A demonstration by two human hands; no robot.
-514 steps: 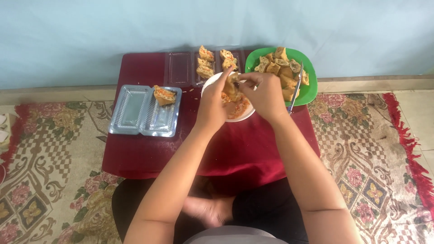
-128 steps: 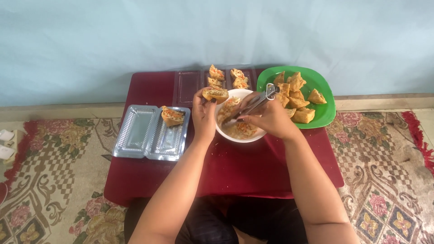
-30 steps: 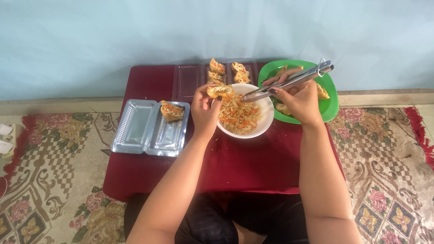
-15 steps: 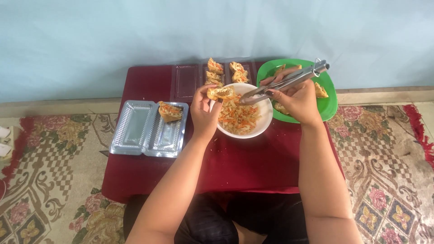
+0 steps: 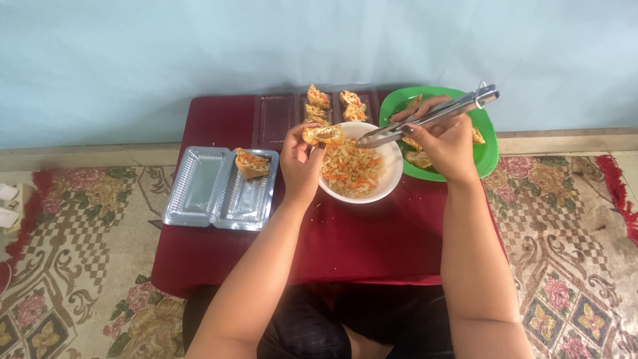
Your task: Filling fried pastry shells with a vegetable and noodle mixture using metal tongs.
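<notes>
My left hand point(image 5: 300, 163) holds a stuffed fried pastry point(image 5: 321, 135) over the left rim of a white bowl point(image 5: 392, 181) of shredded cabbage and carrot. Metal tongs point(image 5: 425, 119) are gripped in my right hand point(image 5: 446, 145), their tips pointing at the pastry above the bowl. Behind the right hand stands a green plate point(image 5: 488, 151) with several fried pieces. An open clear plastic box point(image 5: 206, 193) at the left holds one filled pastry point(image 5: 251, 163).
A second clear box point(image 5: 278, 119) at the table's back holds several filled pastries point(image 5: 319, 105). Everything rests on a low table with a dark red cloth point(image 5: 359, 246). A patterned rug point(image 5: 73, 252) lies around it, and a pale blue wall stands behind.
Over the last second my right hand and the tongs have dropped slightly toward the bowl. The left hand keeps the pastry at the bowl's rim.
</notes>
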